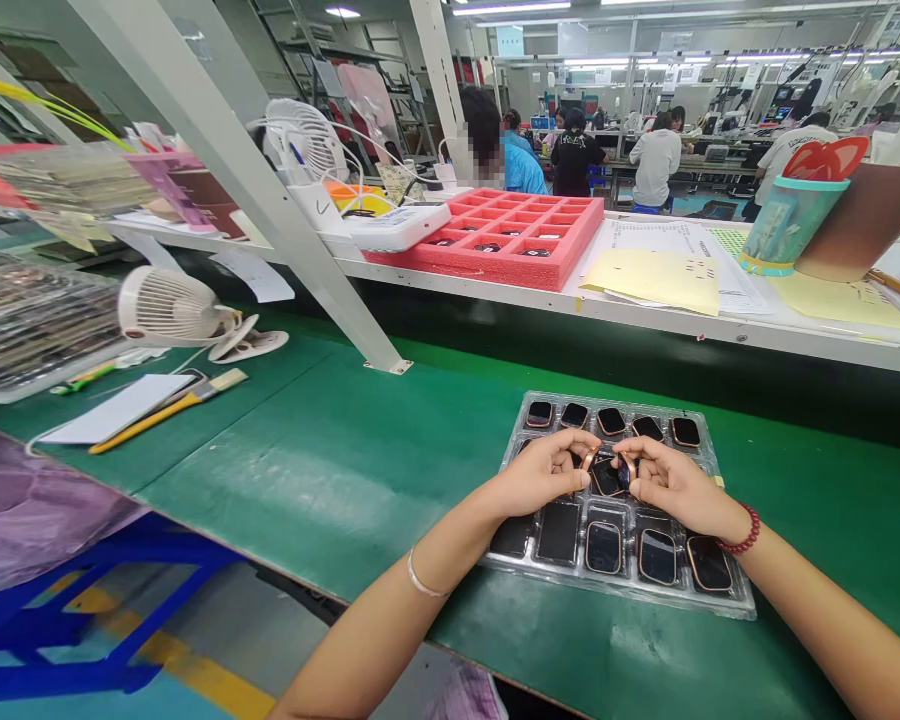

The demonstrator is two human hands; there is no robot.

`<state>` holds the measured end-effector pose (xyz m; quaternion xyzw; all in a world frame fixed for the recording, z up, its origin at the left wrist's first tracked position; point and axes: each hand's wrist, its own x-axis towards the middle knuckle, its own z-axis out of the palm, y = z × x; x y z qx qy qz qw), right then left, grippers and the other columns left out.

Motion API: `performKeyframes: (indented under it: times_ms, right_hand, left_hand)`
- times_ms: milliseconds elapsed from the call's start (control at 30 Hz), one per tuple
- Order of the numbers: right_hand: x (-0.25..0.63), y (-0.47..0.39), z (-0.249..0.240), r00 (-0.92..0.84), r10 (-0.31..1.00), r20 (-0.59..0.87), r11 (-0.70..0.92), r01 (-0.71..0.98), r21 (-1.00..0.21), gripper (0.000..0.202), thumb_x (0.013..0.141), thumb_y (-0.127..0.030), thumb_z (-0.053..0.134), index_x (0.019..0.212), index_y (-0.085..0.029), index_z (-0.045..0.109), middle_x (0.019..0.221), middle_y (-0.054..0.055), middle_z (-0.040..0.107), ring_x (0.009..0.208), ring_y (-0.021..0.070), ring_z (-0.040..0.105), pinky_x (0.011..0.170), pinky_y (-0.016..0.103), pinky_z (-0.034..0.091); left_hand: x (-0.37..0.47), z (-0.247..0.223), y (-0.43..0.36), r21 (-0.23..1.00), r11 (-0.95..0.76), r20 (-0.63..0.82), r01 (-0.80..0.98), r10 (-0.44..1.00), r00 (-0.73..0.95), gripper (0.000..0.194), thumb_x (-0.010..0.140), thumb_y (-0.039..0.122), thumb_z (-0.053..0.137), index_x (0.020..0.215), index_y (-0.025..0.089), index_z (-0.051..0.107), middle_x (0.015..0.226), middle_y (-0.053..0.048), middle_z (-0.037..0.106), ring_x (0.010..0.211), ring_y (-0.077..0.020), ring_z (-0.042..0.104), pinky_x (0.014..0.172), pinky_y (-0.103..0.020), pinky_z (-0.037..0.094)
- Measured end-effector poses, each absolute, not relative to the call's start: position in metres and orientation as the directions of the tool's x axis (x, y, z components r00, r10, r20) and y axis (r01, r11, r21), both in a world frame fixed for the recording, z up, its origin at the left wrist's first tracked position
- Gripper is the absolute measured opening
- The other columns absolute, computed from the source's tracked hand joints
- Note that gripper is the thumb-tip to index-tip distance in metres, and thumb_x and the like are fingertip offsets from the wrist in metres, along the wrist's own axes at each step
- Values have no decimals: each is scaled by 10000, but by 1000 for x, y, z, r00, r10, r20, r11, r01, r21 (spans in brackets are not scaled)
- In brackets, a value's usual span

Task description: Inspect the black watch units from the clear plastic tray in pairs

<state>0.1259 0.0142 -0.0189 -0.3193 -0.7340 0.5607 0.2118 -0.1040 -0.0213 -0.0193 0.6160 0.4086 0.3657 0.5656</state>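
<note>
A clear plastic tray [574, 577] lies on the green tabletop, with several dark-faced, gold-edged smartwatch cases in its pockets. Above its middle row, my left hand [544, 472] pinches one gold-rimmed watch case [589, 458] between thumb and fingers. Close beside it, my right hand [675, 485] grips a second watch case [626, 470], turned edge-on. Between the two hands another watch case [607, 480] shows in the tray. Along the front row sits a watch case [658, 556] with its screen up. My hands and forearms cover part of the tray.
A white shelf [645, 318] runs behind the tray, carrying a red foam tray [570, 265], papers and a teal cup [787, 225]. A slanted white post [300, 230] meets the table. Leftward are a small fan [169, 305], a brush [172, 408] and stacked trays [41, 320]. People sit beyond.
</note>
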Motion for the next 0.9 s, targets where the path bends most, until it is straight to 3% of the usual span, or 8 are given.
performKeyframes:
  times_ms: [900]
  right_hand:
    - [127, 15, -22, -704, 707, -62, 161, 247, -956, 348, 837, -292, 582, 1166, -228, 484, 691, -39, 422, 564, 103, 360, 537, 240, 324]
  left_hand:
    - [-104, -17, -22, 997, -15, -19, 81, 914, 405, 453, 745, 329, 669, 1132, 156, 509, 868, -15, 533, 613, -66, 467, 585, -224, 403]
